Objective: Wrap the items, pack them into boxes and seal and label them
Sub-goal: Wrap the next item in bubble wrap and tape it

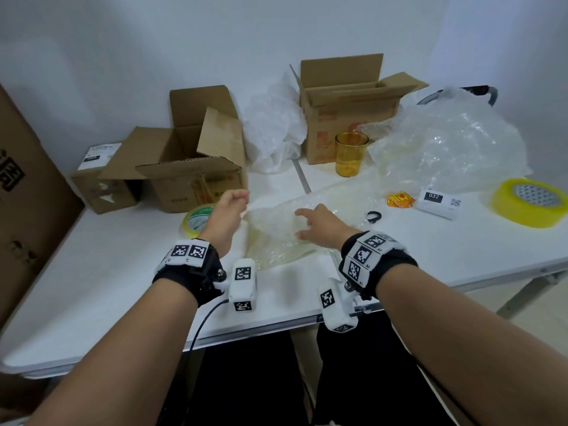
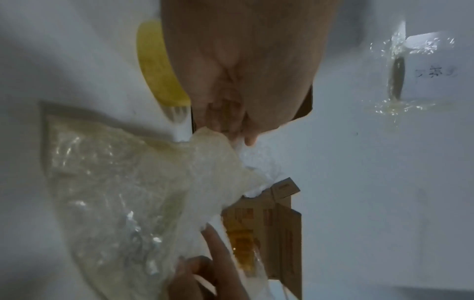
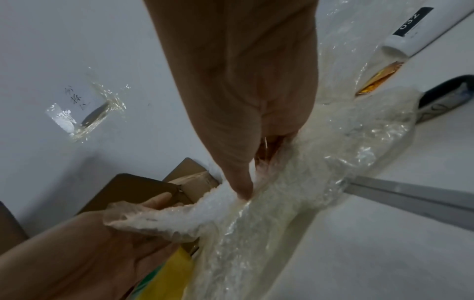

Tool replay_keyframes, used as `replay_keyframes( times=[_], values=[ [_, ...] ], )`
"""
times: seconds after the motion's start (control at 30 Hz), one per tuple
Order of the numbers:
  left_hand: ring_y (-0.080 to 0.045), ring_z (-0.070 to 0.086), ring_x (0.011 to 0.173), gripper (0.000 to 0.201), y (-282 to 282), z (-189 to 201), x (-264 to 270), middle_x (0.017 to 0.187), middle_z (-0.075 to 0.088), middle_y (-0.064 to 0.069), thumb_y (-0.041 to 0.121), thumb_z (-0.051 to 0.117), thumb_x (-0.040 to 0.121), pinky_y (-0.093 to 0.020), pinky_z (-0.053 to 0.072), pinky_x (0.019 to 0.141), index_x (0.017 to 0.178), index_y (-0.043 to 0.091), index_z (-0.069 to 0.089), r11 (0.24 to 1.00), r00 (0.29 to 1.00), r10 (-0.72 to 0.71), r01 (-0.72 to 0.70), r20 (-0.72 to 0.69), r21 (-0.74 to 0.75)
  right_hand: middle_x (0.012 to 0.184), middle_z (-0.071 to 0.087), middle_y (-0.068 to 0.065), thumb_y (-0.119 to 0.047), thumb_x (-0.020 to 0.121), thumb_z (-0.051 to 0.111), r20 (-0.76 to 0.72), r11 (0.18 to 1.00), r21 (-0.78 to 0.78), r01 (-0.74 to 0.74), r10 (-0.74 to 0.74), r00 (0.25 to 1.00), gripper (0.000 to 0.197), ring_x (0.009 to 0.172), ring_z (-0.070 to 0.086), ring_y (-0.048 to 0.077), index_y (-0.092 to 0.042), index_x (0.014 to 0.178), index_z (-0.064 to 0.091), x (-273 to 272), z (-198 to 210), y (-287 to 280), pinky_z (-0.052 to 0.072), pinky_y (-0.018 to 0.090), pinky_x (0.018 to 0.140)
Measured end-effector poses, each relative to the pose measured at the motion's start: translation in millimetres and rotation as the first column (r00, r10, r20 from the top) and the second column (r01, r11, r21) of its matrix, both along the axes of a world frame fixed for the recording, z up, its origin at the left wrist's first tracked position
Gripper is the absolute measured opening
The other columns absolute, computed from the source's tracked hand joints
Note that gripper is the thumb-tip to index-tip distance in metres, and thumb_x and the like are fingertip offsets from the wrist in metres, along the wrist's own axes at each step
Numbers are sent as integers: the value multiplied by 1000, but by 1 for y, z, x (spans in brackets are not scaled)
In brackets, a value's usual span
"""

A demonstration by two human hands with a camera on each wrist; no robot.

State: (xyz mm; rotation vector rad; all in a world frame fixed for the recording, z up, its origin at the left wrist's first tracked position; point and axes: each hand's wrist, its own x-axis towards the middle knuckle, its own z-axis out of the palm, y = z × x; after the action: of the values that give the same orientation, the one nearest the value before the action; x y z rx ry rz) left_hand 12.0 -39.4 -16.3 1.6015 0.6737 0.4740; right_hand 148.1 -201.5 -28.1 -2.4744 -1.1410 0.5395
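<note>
A makeshift packing station, this: beyond the hands, open brown cardboard boxes (image 1: pixel 196 167) line a bare white folding table (image 1: pixel 107 287), crumpled clear bubble wrap (image 1: pixel 445 149) heaps up right, yellow packing-tape roll (image 1: pixel 530 202) beside it.

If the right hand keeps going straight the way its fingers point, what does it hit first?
Most likely the bubble wrap sheet that the right hand already touches; beyond it probably the cardboard box, though depth is unclear.
</note>
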Motion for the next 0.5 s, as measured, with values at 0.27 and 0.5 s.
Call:
replay_keyframes(
  times=[0.27,0.5],
  values=[
    [-22,60,95,63,-3,-11,-9,111,57,-8,19,72,88,-35,52,83,139,18,36,983,925,-182,175,-333,-50,140,35,7,-59,89,56,64,991,-77,-106,111,992,69,131,38,25,-41,149,27,6,3,-4,28,43,113],
    [-19,62,70,42,-29,-20,-19,87,60,-10,-1,66,89,-34,58,74,119,21,46,971,983,-152,129,-103,-203,123,38,-1,-26,84,72,200,987,58,-149,134,970,45,116,41,20,-39,122,52,3,13,6,31,38,100]
  ],
)
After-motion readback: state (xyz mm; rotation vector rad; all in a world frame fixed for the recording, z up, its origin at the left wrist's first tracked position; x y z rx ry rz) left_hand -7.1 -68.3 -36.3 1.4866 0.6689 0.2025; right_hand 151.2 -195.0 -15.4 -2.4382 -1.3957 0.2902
